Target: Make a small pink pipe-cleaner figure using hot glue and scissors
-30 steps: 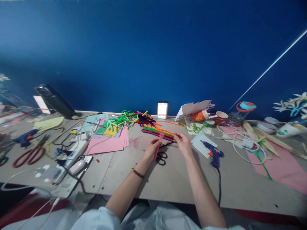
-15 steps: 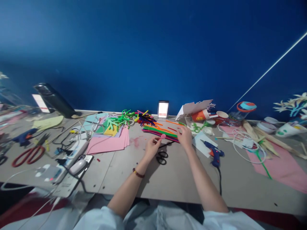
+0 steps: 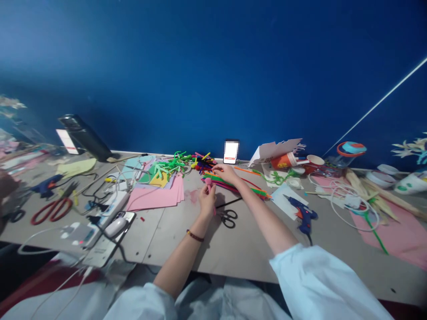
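Note:
Pinched in my left hand is a small pink fuzzy piece, with a pink stem running down below the fingers. My right hand reaches over the bundle of coloured pipe cleaners, near the multicoloured pile; its fingers are bent, and whether they grip anything is too small to tell. Black-handled scissors lie just right of my left hand. Beyond my right hand a phone stands upright against the blue wall.
Green pipe-cleaner shapes and pink paper lie left. Further left are a power strip, red scissors and a black bottle. A blue glue gun lies right. Someone's hand shows at the left edge.
My right hand has moved left across the pipe cleaners toward the multicoloured pile. My left hand is more upright with the pink piece. Another person's hand has appeared at the left edge.

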{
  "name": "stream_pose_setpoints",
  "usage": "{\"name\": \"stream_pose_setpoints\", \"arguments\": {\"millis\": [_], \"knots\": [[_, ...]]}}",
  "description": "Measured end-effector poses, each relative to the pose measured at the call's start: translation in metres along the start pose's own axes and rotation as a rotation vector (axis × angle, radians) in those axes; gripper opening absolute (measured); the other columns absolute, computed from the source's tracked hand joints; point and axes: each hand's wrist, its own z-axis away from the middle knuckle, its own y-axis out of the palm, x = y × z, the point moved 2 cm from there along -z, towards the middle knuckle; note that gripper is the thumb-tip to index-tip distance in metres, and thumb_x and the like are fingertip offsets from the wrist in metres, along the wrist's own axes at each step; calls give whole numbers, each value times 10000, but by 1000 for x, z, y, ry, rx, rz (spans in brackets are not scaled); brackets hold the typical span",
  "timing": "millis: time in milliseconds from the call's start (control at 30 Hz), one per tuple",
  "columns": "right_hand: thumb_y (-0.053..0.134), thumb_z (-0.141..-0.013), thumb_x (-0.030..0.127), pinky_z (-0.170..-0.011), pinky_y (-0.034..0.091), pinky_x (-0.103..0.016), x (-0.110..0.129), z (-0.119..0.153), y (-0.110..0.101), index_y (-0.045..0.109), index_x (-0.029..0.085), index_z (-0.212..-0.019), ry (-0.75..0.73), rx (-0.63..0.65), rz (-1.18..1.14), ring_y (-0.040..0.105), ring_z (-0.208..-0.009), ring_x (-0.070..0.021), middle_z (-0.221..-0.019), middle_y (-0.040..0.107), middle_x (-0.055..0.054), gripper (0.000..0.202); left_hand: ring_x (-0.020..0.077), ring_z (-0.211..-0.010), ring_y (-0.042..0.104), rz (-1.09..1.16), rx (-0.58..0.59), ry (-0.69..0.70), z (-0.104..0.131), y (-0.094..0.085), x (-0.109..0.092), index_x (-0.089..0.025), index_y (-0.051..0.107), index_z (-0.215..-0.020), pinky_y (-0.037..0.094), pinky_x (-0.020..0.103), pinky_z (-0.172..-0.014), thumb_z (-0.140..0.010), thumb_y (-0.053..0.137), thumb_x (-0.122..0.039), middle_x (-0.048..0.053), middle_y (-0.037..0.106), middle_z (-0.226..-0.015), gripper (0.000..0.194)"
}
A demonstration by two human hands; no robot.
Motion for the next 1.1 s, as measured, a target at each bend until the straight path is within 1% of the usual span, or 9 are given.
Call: {"name": "stream_pose_setpoints", "arguments": {"millis": [33,167,300,400,567,667,800,933,1100], "knots": [[479,-858,196,-823,457,-238,5,-10,5,680,177,-1001,4,78,84,632,-924,-145,-1039,700,-53,247,58,-433,367,91,-27,-45,-1,0,0,-179,567,-730,288,189,-444,-655,701,-372,-69,463,-554,247],[528,-821,177,-754,459,-225,19,-38,24,714,186,-928,29,178,185,646,-841,-158,-947,724,-50,216,60,-455,457,224,-52,-120,-5,-1,1,-147,605,-789,369,197,-460,-671,690,-454,-17,579,-640,339],[596,-747,179,-700,459,-254,24,-47,38,735,205,-837,54,258,297,650,-807,-200,-885,730,-66,168,114,-606,595,247,-39,-155,-9,0,5,-132,640,-770,456,227,-562,-735,633,-487,54,663,-746,357],[626,-692,156,-680,452,-268,28,-48,42,733,199,-750,60,314,362,649,-780,-222,-826,726,-84,129,147,-679,638,302,2,-200,-11,1,11,-126,641,-751,488,262,-637,-755,607,-514,75,673,-762,390],[594,-680,149,-618,420,-247,33,-48,40,709,174,-710,54,361,382,623,-700,-199,-761,711,-88,121,183,-776,653,367,110,-180,-13,4,16,-131,648,-765,506,317,-748,-722,652,-500,72,680,-801,371],[525,-724,168,-557,384,-225,33,-47,36,694,173,-756,35,367,347,588,-645,-157,-765,700,-59,173,215,-921,642,393,128,-175,-15,6,18,-140,651,-776,482,347,-856,-723,656,-496,90,690,-870,360],[484,-742,157,-498,343,-212,33,-47,33,659,169,-690,21,416,305,524,-543,-116,-655,658,-17,183,237,-1125,563,417,177,-236,-19,9,22,-161,657,-825,416,348,-964,-758,633,-485,111,685,-1031,332],[504,-742,136,-527,339,-219,41,-49,30,626,168,-670,-8,416,295,515,-563,-124,-654,648,-17,145,245,-1196,506,397,216,-272,-23,9,25,-163,673,-883,386,347,-995,-805,599,-420,114,656,-1136,279],[526,-755,130,-575,332,-226,60,-49,23,587,167,-726,-81,382,285,519,-626,-137,-723,647,-33,77,243,-1213,481,356,208,-267,-25,7,29,-175,670,-931,413,344,-960,-823,579,-360,96,626,-1194,233]]}}
